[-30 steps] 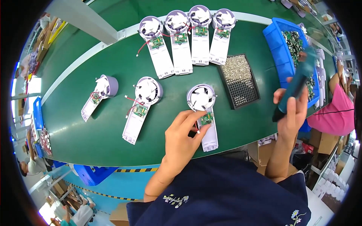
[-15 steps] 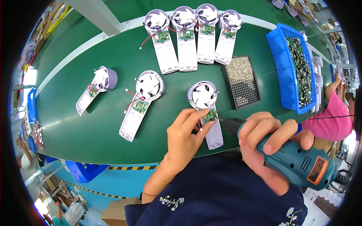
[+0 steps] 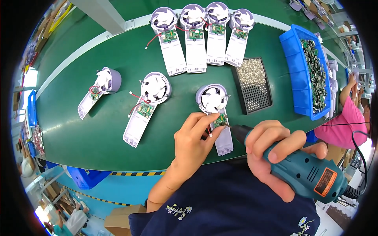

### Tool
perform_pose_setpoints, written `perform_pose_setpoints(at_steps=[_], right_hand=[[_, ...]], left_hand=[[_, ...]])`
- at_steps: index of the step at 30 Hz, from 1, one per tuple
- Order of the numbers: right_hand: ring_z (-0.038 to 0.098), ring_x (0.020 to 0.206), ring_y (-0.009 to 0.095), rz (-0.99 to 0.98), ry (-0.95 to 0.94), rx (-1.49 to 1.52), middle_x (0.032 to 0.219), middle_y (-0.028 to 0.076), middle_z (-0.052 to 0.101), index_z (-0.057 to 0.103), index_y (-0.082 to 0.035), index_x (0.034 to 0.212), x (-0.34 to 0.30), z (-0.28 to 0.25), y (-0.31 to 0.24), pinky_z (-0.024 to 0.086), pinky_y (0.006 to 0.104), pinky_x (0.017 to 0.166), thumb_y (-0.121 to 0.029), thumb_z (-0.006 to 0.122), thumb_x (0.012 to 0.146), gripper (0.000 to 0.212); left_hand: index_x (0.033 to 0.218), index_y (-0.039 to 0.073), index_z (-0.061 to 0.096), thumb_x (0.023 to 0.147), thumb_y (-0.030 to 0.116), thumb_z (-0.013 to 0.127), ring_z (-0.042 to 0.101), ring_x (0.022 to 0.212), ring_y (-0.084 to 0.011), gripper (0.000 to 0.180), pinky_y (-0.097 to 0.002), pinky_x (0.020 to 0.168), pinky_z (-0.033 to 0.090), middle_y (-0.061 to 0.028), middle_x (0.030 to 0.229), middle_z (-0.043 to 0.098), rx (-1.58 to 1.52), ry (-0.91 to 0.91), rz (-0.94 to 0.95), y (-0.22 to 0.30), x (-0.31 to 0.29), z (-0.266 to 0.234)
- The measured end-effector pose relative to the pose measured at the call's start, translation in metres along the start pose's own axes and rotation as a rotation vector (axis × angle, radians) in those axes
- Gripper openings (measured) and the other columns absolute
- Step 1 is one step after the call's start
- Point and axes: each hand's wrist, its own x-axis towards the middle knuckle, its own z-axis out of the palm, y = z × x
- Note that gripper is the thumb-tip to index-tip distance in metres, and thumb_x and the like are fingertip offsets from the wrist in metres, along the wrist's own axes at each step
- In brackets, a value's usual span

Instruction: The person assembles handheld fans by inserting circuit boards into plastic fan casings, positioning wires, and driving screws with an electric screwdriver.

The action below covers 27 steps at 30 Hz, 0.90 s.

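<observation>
My right hand (image 3: 267, 149) is wrapped round a teal corded electric screwdriver (image 3: 309, 173), which points left. Its bit meets the right side of a small green circuit board (image 3: 221, 119). My left hand (image 3: 192, 135) steadies that board between thumb and forefinger. The board lies on the white handle of a handheld fan housing (image 3: 224, 142), just below its round lilac head with white blades (image 3: 212, 99). A short wire with a white connector shows beside my left thumb. My left fingers hide part of the board and the handle's left edge.
Two similar fan housings (image 3: 143, 112) (image 3: 98, 92) lie to the left, several more (image 3: 195, 55) at the back. A black screw tray (image 3: 254, 100) sits right of centre. Beyond it stands a blue bin (image 3: 296, 74) of circuit boards. A metal post (image 3: 100, 15) rises at the back left. A co-worker in pink (image 3: 344, 122) is at far right.
The screwdriver and my right hand have shifted slightly left and down, bringing the bit close against the board. My left hand stays put. The view has moved slightly.
</observation>
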Motion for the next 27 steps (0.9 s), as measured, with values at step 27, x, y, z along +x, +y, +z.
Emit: perform_pose_setpoints(at_steps=[27], right_hand=[[0.052, 0.05, 0.019, 0.011, 0.005, -0.002, 0.092, 0.008, 0.053, 0.02, -0.014, 0.153, -0.002, -0.0025, 0.0035, 0.047, 0.0314, 0.041, -0.066, 0.065, 0.085, 0.096]], left_hand=[[0.108, 0.007, 0.072, 0.071, 0.001, 0.086, 0.06, 0.063, -0.0126, 0.04, -0.0243, 0.052, 0.052, -0.0078, 0.094, 0.064, -0.024, -0.002, 0.003, -0.0031, 0.0001, 0.0025]])
